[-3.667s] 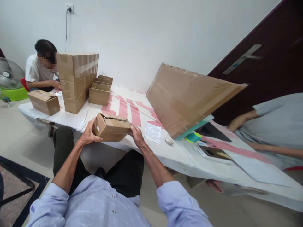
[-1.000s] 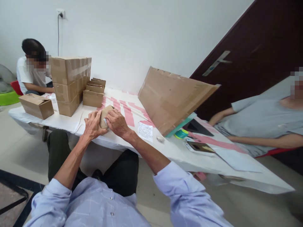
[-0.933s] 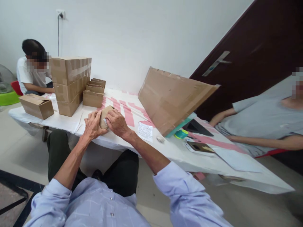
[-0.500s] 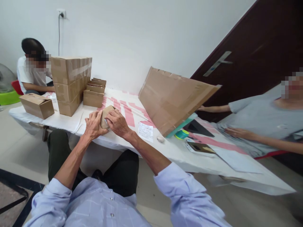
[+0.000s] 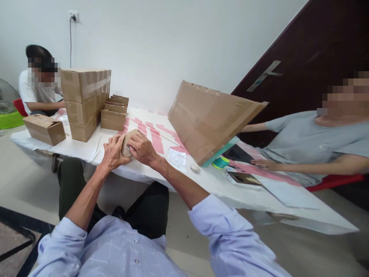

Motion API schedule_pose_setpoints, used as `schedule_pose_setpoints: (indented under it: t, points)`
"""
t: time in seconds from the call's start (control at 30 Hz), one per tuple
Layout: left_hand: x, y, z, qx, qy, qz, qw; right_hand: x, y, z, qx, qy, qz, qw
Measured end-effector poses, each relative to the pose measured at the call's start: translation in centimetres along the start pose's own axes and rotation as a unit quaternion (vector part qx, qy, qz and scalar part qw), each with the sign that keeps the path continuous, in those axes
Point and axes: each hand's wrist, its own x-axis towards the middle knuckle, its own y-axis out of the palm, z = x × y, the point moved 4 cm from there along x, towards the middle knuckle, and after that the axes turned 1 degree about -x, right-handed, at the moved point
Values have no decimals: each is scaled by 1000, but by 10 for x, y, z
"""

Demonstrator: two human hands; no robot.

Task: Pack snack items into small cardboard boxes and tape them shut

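A small brown cardboard box is held at the table's front edge, tilted toward me. My left hand wraps round its left side, thumb along the lower edge. Against the box's near face rests my right hand, its fingers curled in a pinch. A tiny pale bit shows at those fingertips, too small to name. Behind my hands stand several narrow cardboard boxes in a row. To the right of them lies a handwritten sheet of paper.
Stacked taped cartons and a long box stand left. A large cardboard panel leans at centre right, near a green tape roll and a phone. Co-workers sit at left and right.
My hands and the small box stay almost in place, with the right fingers shifting slightly. The co-worker on the right has leaned in, with a hand moved left onto the table.
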Motion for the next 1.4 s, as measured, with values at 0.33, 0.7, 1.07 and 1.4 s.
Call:
schedule_pose_setpoints:
  t: [0.33,0.7,1.07,1.4]
  points:
    - [-1,0,2,4,7,1,1000,4,2,1,-16,-14,-2,1000]
    - [-2,0,0,7,7,6,1000,4,5,-2,7,-22,-22,999]
    - [0,0,1,10,4,3,1000,-4,5,-10,61,-34,-56,996]
    - [-1,1,4,14,4,0,1000,-5,3,-14,104,-44,-77,991]
